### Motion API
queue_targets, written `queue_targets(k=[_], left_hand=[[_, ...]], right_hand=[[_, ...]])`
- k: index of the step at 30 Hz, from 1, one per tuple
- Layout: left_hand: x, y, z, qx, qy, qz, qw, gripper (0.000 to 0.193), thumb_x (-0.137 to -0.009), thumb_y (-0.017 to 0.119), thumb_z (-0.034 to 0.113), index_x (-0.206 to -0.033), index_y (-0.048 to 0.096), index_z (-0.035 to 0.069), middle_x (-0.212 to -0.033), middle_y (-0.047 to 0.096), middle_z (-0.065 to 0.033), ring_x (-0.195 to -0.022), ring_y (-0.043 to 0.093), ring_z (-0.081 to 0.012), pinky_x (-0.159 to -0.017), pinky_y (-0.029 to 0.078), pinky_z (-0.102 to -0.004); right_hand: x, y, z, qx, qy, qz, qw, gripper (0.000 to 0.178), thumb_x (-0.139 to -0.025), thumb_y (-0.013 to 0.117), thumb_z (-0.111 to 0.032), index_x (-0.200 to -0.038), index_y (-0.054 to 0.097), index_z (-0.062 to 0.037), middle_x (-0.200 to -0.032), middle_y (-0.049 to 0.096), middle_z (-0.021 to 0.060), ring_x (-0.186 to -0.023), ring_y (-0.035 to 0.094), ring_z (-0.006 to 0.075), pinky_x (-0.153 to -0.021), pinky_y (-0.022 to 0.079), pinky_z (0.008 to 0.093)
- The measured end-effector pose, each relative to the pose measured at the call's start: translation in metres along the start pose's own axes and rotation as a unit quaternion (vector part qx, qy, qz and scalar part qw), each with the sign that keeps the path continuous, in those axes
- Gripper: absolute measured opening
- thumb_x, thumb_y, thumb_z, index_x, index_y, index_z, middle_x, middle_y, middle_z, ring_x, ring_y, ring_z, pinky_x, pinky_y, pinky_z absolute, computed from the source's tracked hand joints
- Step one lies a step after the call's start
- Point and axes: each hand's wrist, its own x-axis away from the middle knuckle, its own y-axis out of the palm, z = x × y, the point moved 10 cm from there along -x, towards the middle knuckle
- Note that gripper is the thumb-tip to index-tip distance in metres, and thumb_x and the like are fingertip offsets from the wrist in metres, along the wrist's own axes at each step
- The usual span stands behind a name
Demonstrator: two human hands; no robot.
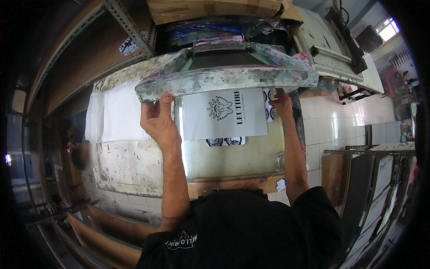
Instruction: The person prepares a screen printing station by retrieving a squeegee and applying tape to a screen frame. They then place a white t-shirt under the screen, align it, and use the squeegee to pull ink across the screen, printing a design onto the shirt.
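Note:
A paint-stained screen printing frame (224, 80) is tilted up across the far side of the work table, its near bar raised. My left hand (160, 120) grips the left end of that bar, thumb on its face and fingers curled beneath. Close under the bar's right end is my right hand (283, 106), its fingers curled; what they hold, if anything, is hidden. Between my hands lies a white printed sheet (197, 117) with a black winged figure and lettering. It rests on a pale printing board (224, 161), partly over black-and-white patterned paper (238, 141).
White sheets (121, 112) lie on the stained table left of my left arm. Behind the frame sits a cardboard box (215, 11). Metal shelving (127, 24) rises at the far left, and a drying rack (376, 184) stands at the right.

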Motion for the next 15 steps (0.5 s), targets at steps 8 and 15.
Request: queue_targets(k=[8,15], left_hand=[[0.001,0.0,0.001,-0.017,-0.001,-0.005,1.0,0.034,-0.088,0.075,0.034,-0.097,0.067,0.002,-0.084,0.065,-0.0026,-0.081,0.061,-0.012,-0.072,0.042,-0.0276],[0.001,0.001,0.002,0.0,-0.002,-0.002,1.0,0.033,-0.088,0.076,0.034,-0.096,0.066,0.003,-0.084,0.066,-0.0026,-0.08,0.061,-0.0119,-0.071,0.042,-0.0273]], right_hand=[[-0.001,0.0,0.003,-0.003,0.009,0.01,1.0,0.035,-0.071,0.078,0.004,-0.096,0.054,0.0013,-0.075,0.069,0.0134,-0.064,0.066,0.0164,-0.056,0.051,0.0297],[0.005,-0.002,-0.008,0.043,-0.011,0.028,0.999,0.037,-0.07,0.08,0.0,-0.097,0.053,0.0018,-0.072,0.069,0.0138,-0.063,0.067,0.0177,-0.057,0.051,0.0305]])
